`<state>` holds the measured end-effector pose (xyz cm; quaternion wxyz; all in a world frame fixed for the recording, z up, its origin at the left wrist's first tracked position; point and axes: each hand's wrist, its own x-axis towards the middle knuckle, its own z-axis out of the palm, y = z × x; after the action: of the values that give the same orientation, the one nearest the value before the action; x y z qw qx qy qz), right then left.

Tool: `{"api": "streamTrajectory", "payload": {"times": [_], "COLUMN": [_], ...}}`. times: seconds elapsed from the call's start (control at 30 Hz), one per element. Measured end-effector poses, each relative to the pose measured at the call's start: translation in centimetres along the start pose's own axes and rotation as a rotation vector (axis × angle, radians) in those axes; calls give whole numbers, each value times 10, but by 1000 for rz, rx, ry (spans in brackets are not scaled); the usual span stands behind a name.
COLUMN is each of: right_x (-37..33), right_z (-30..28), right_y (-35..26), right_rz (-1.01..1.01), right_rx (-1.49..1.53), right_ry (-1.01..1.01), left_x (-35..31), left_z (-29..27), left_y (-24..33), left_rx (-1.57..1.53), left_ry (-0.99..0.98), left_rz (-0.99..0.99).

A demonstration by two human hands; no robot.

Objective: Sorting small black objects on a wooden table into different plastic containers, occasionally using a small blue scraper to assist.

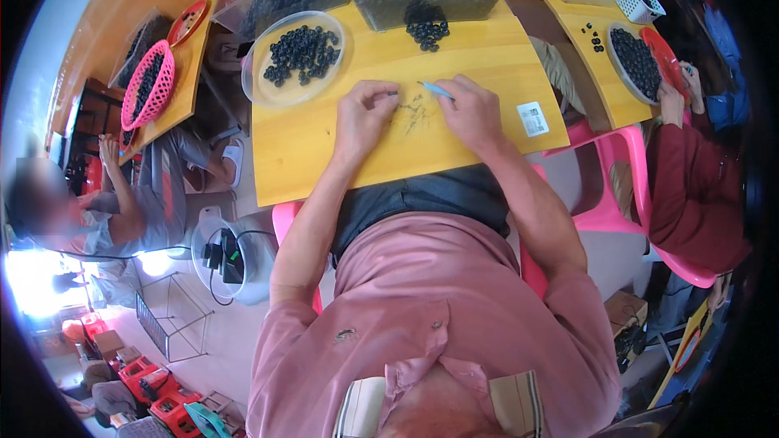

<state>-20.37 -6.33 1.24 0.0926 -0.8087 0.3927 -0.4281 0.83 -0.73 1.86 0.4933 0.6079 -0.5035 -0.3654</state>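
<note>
Over the wooden table [324, 158] my left hand [362, 118] pinches a small dark piece [393, 93] between thumb and fingertips. My right hand [473, 113] is closed round a light blue pen-like tool [436, 90], its dark tip pointing left toward that piece but apart from it. Dark crumbs [414, 116] are scattered on the tabletop between the hands. Beyond my left hand, a round clear tub [254, 73] holds many small black round pieces [304, 53]. A loose pile of similar pieces [428, 35] lies past the tool.
Clear bins [406, 2] of black pieces stand along the far side. A white label [533, 119] sits near the right edge. People work at side tables, by a pink basket [148, 85] on the left and a tub [614, 61] on the right. Pink chairs [621, 166] stand close.
</note>
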Motion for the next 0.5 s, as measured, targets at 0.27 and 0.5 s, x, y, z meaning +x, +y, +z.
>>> {"api": "streamTrajectory", "payload": {"times": [0.27,0.5], "right_x": [-4,-5], "right_z": [7,7], "right_y": [-7,-12], "right_rz": [-154,-240], "right_rx": [-58,-160], "right_ry": [-15,-93], "left_x": [-5,-6], "left_z": [11,11], "left_y": [-22,-22], "left_rx": [-141,-102], "left_ry": [41,26], "left_rz": [81,83]}}
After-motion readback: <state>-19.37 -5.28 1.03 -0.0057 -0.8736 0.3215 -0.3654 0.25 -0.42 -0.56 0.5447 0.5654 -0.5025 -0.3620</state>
